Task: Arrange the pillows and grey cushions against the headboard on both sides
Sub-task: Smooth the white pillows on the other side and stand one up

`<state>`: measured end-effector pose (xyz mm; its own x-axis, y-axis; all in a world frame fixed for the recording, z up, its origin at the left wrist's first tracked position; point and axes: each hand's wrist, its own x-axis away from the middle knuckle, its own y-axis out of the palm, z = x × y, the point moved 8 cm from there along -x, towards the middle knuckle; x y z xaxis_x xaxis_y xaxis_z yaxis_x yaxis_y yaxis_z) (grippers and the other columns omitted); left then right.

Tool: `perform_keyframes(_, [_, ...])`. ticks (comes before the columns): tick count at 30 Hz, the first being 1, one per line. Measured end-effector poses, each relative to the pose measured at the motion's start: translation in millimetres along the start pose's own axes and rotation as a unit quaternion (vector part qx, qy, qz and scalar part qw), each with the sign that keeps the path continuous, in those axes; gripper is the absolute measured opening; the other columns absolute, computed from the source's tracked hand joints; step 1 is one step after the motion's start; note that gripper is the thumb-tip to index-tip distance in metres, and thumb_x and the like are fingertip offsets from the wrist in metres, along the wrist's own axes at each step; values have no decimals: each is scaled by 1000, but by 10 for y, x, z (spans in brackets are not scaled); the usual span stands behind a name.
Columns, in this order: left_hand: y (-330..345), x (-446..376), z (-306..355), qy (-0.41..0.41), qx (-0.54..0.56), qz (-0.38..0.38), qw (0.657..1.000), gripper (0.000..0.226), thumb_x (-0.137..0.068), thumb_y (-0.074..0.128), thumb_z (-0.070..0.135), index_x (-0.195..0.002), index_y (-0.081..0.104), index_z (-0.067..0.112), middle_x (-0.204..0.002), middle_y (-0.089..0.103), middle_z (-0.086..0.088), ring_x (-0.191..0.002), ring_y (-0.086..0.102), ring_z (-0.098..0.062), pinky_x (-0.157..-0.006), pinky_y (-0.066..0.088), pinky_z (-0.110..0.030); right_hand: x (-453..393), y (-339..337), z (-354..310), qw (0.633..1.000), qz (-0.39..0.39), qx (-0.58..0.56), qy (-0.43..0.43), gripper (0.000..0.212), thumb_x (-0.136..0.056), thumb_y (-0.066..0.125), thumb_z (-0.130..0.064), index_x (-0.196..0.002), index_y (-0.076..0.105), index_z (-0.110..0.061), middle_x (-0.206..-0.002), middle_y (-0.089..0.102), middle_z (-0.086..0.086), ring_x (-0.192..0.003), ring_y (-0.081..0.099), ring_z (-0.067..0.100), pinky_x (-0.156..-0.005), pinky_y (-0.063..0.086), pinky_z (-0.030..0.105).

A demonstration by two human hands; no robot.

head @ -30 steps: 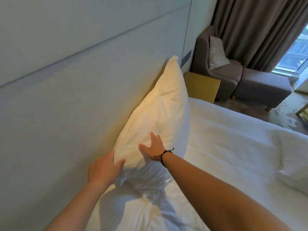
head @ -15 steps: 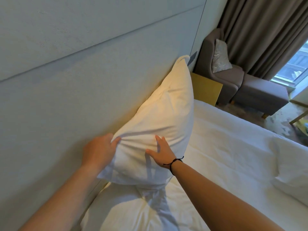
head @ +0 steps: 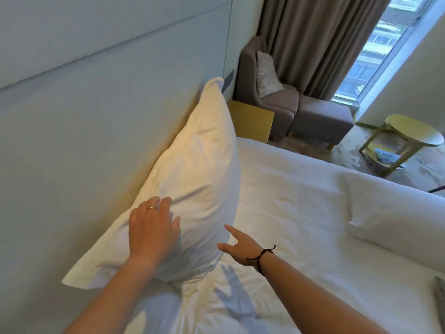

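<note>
White cotton covers the pillow (head: 192, 189) that stands on edge against the pale headboard (head: 84, 116). Its long axis runs along the headboard, one corner pointing up and away toward the far side of the bed (head: 289, 201), the near corner pointing back toward you and low on the left. It leans with its back face touching the panel and its lower edge sunk in the rumpled bedding.

Your left hand (head: 151, 232) rests flat on the near face of the pillow, fingers (head: 166, 203) relaxed and slightly spread, a ring on one. Your right hand (head: 240, 249) hangs just beside the pillow's lower edge, fingers loose and holding nothing, a dark cord round the wrist; whether it touches the fabric you cannot tell.

A second white pillow (head: 395, 225) lies flat on the bed, well apart to the right. Beyond the bed stand a yellow bedside unit (head: 252, 121), a grey armchair (head: 269, 102) with a pale cushion (head: 267, 73), a footstool (head: 320, 121), brown curtains (head: 325, 39), a window (head: 385, 44) and a round side table (head: 414, 131).
</note>
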<state>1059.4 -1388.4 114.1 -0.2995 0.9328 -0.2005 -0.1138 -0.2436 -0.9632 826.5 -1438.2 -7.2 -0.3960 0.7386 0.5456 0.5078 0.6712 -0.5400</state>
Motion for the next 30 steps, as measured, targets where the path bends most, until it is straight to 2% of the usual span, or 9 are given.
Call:
perform_keyframes(3, [382,26,790,85,46,-69,993,46,-82,68,40,-122,61,18,-123,64,-9,-111,60,-32,-95,44,-44,322,-188,581,997,27,-49,55,75,-88,61,-52,-151,27,-29,-152,38,0,-138,37,14,-107,34,27])
perform_keyframes(7, [1019,271,1648,148,49,-186,970,50,-88,56,48,-133,51,27,-137,54,-1,-118,56,-24,-98,42,-38,770,-400,1449,983,52,-108,142,71,-87,61,-52,-148,33,-27,-135,56,5,-118,55,14,-98,44,26])
perform_keyframes(10, [1484,513,2110,164,53,-258,951,49,-92,50,49,-136,45,29,-145,46,1,-125,51,-22,-101,41,-36,1130,-561,2118,962,97,-157,202,65,-89,60,-49,-146,36,-29,-130,57,-1,-110,55,13,-90,44,24])
perform_keyframes(14, [2025,690,2675,179,58,-302,935,48,-96,45,46,-140,42,27,-152,39,1,-132,46,-20,-106,39,-34,1448,-838,2926,934,177,-183,249,56,-92,60,-40,-143,39,-30,-133,55,-2,-115,53,13,-97,45,28])
perform_keyframes(16, [2341,715,2929,171,69,-321,929,49,-98,43,46,-144,42,26,-157,33,-1,-138,40,-21,-111,35,-35,1473,-1012,3289,926,209,-182,258,54,-92,60,-37,-142,40,-31,-135,54,-2,-114,53,12,-96,43,25])
perform_keyframes(22, [3429,761,3610,194,76,-314,926,52,-99,42,48,-145,44,24,-161,30,-4,-144,34,-19,-114,31,-35,1017,-1503,4392,931,244,-94,255,59,-95,54,-37,-148,29,-31,-151,37,-5,-136,38,14,-108,35,30])
perform_keyframes(25, [4124,712,3905,220,38,-314,923,62,-99,35,53,-155,23,27,-166,13,0,-151,18,-19,-121,17,-41,656,-1731,4887,940,243,-21,238,62,-95,54,-38,-149,25,-30,-154,30,-4,-139,32,14,-112,32,32])
perform_keyframes(27, [4561,585,4126,229,21,-306,924,68,-98,27,59,-157,11,30,-167,4,3,-152,9,-17,-122,8,-44,410,-1942,5140,940,247,56,228,66,-93,55,-39,-150,23,-28,-156,27,2,-142,28,19,-115,29,36])
perform_keyframes(30, [5133,357,4375,227,28,-276,933,72,-94,18,67,-157,2,35,-166,-3,7,-153,-1,-15,-122,-3,-46,38,-2420,5456,914,279,180,233,74,-89,58,-43,-151,20,-28,-159,18,12,-145,21,27,-116,24,42])
